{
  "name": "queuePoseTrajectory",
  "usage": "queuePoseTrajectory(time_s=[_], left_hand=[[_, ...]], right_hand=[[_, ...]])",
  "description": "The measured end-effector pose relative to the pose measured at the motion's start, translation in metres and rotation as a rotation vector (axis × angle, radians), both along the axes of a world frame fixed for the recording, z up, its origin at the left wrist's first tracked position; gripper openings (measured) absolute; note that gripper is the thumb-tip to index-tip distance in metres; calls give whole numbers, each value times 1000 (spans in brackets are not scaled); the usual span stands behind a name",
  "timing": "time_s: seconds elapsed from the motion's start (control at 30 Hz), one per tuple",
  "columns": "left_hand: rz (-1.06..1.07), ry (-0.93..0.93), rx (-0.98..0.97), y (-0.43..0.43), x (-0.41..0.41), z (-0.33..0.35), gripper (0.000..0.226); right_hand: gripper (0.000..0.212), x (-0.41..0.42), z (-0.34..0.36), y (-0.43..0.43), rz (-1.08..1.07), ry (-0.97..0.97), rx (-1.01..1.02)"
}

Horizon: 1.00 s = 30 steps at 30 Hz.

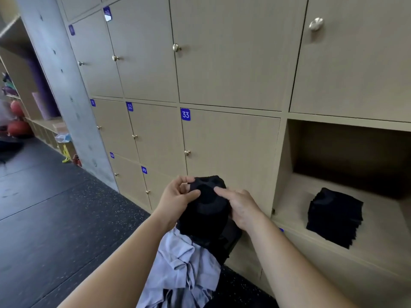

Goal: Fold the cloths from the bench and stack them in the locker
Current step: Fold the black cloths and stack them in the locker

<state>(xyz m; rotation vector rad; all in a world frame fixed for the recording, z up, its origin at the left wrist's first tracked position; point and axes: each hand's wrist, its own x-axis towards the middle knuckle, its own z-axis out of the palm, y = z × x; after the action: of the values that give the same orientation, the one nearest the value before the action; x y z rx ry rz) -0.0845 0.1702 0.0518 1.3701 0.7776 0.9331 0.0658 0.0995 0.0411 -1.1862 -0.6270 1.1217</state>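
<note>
Both hands hold one black cloth (205,210) in the air before door 33 (231,147): the left hand (178,201) pinches its upper left edge between thumb and fingers, while the right hand (242,207) grips its right side, index finger laid straight on top. A stack of folded black cloths (334,216) stands in the open locker (287,170) at the right; pale blue-grey cloths (182,267) lie below the hands.

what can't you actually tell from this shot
Head view only:
- The bench: hidden under the grey cloth pile.
- Grip of the right hand on the black cloth: its thumb is hidden behind the cloth; the left hand plainly pinches it.
- The stack in the open locker: too dark to count layers.
- The locker's right side: cut off by the frame edge.
- The far-left door label: blurred, unreadable.
</note>
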Motion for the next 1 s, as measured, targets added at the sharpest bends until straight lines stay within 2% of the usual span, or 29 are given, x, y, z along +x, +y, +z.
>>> queuePoseTrajectory(time_s=[0.07, 0.3, 0.47, 0.67, 0.8, 0.87, 0.93, 1.0], left_hand=[[60, -69, -49, 0, 1, 3, 27], [347, -359, -261, 3, 7, 14, 22], [219, -328, -184, -4, 11, 20, 21], [235, -359, -192, 0, 7, 23, 21], [342, -300, -129, 5, 5, 22, 20], [392, -253, -60, 6, 4, 24, 23], [351, -107, 73, 6, 2, 26, 29], [243, 66, 150, 4, 2, 28, 27]], right_hand=[[9, 2, 4, 0, -49, -39, 26], [10, 12, 23, -5, -256, -133, 94], [9, 8, 25, -3, -180, -80, 73], [18, 10, 22, -3, -312, -294, 137], [25, 14, 26, -4, -277, -416, 152], [29, 15, 27, -3, -279, -563, 134], [30, 16, 28, -1, -266, -698, 122], [25, 16, 29, 1, -247, -731, 121]])
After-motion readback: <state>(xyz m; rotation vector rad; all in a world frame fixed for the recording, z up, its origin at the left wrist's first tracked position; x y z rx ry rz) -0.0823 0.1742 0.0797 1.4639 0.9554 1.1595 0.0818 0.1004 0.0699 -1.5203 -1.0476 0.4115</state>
